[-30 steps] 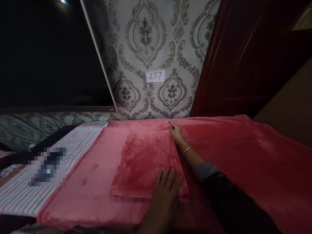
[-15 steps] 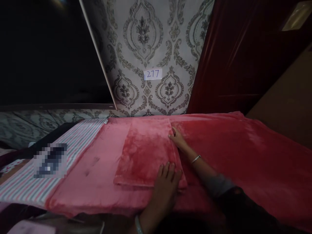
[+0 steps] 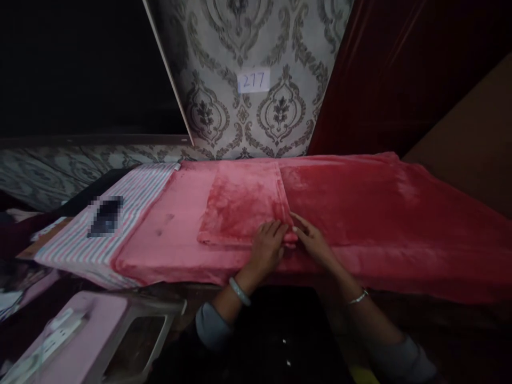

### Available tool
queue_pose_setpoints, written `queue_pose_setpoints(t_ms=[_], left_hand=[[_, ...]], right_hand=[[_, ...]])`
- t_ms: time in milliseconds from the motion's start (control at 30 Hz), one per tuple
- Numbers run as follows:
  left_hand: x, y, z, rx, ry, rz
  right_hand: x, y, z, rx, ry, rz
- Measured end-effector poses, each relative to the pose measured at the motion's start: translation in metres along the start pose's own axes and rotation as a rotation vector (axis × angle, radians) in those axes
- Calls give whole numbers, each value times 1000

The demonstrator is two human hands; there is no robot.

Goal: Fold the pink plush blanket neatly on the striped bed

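A folded red plush blanket (image 3: 244, 205) lies as a flat rectangle on a larger pink and red plush cover (image 3: 180, 213). My left hand (image 3: 267, 248), below a pale green bangle, curls its fingers over the front edge of the folded blanket close to its right corner. At that same corner my right hand (image 3: 316, 242), with a thin silver bracelet at the wrist, has thumb and forefinger on the right edge. The fingertips of both hands nearly meet. How much cloth lies between the right fingers is partly hidden.
At the left is a striped cloth (image 3: 140, 186) with a dark blurred-out object (image 3: 106, 216). A pink stool top (image 3: 96, 325) with a white power strip (image 3: 60, 333) stands at the lower left. Behind are a dark screen (image 3: 88, 69), patterned wallpaper (image 3: 208, 112) and a dark red panel (image 3: 380, 80).
My right hand has slid down the blanket's right edge to the front corner. My left hand has gone from lying flat to curling over the front edge. The view has tilted down.
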State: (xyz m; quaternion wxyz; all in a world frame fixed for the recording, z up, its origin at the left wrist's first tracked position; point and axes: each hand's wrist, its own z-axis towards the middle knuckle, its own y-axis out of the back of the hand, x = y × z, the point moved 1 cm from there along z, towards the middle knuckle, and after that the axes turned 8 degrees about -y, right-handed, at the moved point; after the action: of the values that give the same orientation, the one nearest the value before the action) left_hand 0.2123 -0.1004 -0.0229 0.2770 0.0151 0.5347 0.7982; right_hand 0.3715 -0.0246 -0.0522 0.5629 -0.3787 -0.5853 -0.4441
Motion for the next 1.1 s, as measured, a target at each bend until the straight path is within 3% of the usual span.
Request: queue_pose_setpoints(t_ms=[200, 333, 567, 700, 933, 1100], left_hand=[[-2, 11, -6, 78, 3, 75], [5, 30, -23, 77, -25, 136], [59, 79, -64, 30, 82, 261], [85, 97, -72, 29, 88, 216], [98, 106, -67, 71, -4, 140], [104, 108, -66, 98, -17, 132]], right_hand=[[4, 8, -16, 23, -22, -47], [3, 5, -18, 1, 17, -39], [11, 4, -23, -14, 64, -186], [24, 3, -17, 42, 28, -179], [48, 10, -7, 305, -53, -223], [73, 19, 8, 300, 58, -274]])
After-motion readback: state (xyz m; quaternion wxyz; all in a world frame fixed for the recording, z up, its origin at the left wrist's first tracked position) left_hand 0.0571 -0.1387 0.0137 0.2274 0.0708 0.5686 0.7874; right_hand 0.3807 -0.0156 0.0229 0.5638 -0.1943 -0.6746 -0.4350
